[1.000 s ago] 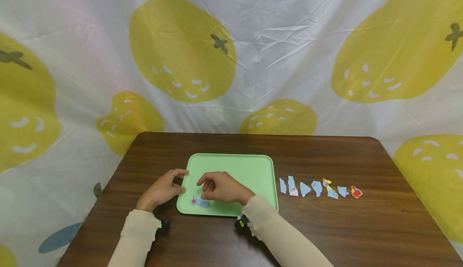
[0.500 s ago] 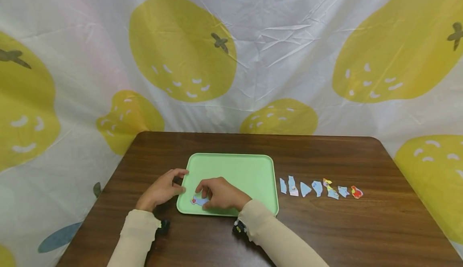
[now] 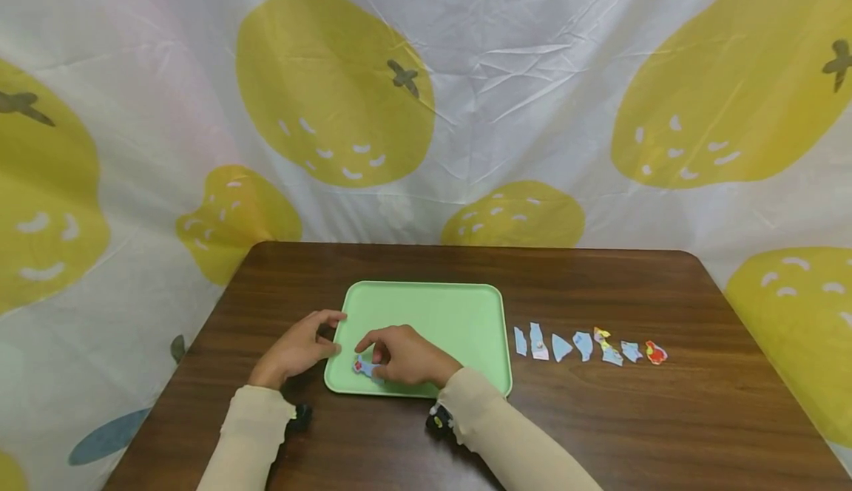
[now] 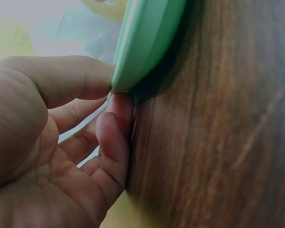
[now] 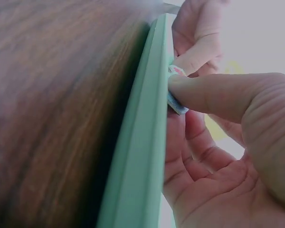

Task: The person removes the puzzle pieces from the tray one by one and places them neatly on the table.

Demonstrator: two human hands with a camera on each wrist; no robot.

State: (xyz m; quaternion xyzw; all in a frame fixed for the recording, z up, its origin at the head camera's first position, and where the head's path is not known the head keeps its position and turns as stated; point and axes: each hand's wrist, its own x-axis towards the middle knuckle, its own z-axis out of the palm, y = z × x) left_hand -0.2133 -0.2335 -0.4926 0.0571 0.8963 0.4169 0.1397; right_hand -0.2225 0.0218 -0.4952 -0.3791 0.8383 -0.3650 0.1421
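The green tray [image 3: 439, 310] lies on the table, and my left hand [image 3: 299, 347] grips its left rim. In the left wrist view the thumb meets the tray's edge [image 4: 145, 45] with the other fingers curled by its underside. My right hand [image 3: 411, 358] is over the tray's near left part, thumb and fingers on a small light-blue puzzle piece with a red patch [image 3: 363, 367]. Seen from the right wrist, the thumb presses on the piece [image 5: 178, 103] just inside the rim, with a fingertip at its far end. The fingers partly hide the piece.
On the brown table [image 3: 599, 417], right of the tray, several irregular puzzle pieces lie in a row, from a narrow blue piece [image 3: 521, 341] to a red piece [image 3: 655, 353]. A white curtain [image 3: 519, 143] with yellow fruit prints hangs behind the table.
My right hand has come down onto the puzzle piece, which has since turned and shifted slightly. The left hand stays at the tray's rim.
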